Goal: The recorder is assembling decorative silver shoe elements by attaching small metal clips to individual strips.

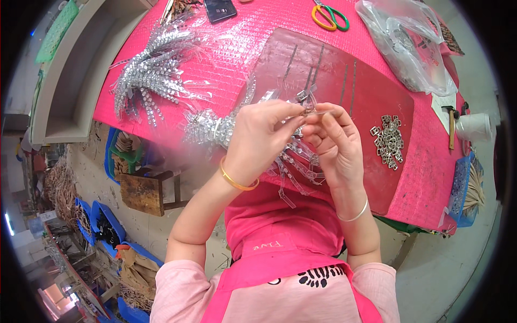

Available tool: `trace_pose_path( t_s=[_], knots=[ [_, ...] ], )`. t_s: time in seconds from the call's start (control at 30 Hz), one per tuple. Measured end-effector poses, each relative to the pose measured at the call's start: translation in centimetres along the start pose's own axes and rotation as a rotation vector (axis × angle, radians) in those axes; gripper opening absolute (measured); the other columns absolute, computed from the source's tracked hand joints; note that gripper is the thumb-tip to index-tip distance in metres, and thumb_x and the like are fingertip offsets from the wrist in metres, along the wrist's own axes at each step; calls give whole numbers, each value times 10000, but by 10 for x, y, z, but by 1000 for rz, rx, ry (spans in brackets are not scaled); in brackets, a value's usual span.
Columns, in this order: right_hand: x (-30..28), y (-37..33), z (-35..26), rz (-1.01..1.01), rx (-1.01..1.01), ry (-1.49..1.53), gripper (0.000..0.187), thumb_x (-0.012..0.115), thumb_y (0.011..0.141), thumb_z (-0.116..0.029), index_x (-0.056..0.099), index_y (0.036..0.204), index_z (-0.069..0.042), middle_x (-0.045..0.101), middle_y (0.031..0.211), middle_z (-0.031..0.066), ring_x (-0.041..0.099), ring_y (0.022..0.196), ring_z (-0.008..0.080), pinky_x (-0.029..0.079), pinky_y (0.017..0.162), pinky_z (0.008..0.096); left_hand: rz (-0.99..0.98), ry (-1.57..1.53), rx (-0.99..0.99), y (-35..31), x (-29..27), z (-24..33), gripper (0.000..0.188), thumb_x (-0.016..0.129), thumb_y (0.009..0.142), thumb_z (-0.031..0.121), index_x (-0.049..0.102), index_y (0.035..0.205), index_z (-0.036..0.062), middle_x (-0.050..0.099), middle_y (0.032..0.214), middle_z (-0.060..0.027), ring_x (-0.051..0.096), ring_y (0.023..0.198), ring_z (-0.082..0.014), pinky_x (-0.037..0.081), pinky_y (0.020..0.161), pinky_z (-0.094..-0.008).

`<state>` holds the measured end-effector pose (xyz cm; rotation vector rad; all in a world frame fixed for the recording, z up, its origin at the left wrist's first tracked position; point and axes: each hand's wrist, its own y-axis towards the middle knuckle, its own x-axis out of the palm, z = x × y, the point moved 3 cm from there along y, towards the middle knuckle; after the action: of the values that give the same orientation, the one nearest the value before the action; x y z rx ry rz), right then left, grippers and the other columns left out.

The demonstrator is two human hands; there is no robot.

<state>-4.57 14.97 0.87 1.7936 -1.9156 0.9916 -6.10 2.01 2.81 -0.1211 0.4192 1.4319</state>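
My left hand and my right hand meet over a dark red board, fingertips pinched close together. Between them is a thin clear strap, partly covered by my fingers. A small silver buckle shows just above the fingertips; whether it is threaded on the strap I cannot tell. Under my left wrist lies a bundle of clear straps with silver studs, and loose strap ends fan out below my hands. On the board's right side is a pile of small silver buckles.
Another studded strap bundle lies at left on the pink table cover. Farther off are a phone, scissors and a plastic bag. A hammer and white tub sit right. A wooden stool stands left.
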Motion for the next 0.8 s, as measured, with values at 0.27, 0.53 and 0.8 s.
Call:
trace_pose_path(
  t_s=[0.27, 0.53, 0.8],
  knots=[
    [-1, 1, 11, -100, 89, 161, 138, 567, 816, -118, 455, 742, -86, 456, 591, -14, 362, 427, 60, 280, 411, 202, 132, -157, 1, -6, 13, -2, 110, 607, 722, 10, 627, 827, -17, 610, 704, -127, 606, 594, -189, 460, 540, -267],
    [-9, 3, 13, -162, 18, -82, 154, 589, 834, -187, 500, 798, -67, 411, 536, -55, 316, 413, 26, 235, 389, 181, 235, 87, 335, -12, 11, 1, 121, 613, 709, -8, 618, 829, -2, 593, 703, -115, 590, 592, -227, 447, 501, -284],
    [-8, 4, 13, -202, 104, -73, 145, 585, 833, -147, 548, 905, -28, 456, 616, -63, 336, 507, -4, 246, 446, 163, 70, 188, 527, -23, 1, -5, 100, 619, 699, 30, 598, 795, 48, 566, 689, -63, 564, 545, -215, 438, 466, -287]
  ],
)
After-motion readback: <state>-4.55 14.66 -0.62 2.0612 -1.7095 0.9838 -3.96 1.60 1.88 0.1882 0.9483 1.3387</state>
